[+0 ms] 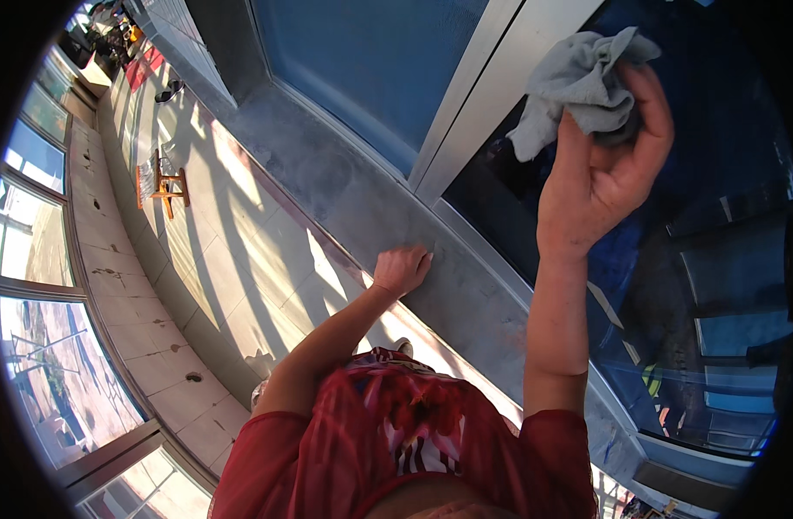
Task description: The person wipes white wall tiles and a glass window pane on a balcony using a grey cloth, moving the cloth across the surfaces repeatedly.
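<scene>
My right hand [597,175] is raised at the upper right and grips a crumpled light grey cloth [584,81] between thumb and fingers. Behind the hand is a dark, reflective window pane [727,162]; whether the cloth presses on the glass cannot be told. My left hand [404,267] is curled into a loose fist at the grey stone sill [344,194] below the window. Nothing shows in it, though its palm is hidden. A light metal window frame [481,107] runs between the dark pane and a blue pane [364,58].
A small wooden folding stool [166,181] stands on the sunlit tiled floor [241,259]. Farther off lie dark shoes [169,91] and a red mat [142,68]. A low tiled wall [130,292] with windows [59,363] above it curves along the left.
</scene>
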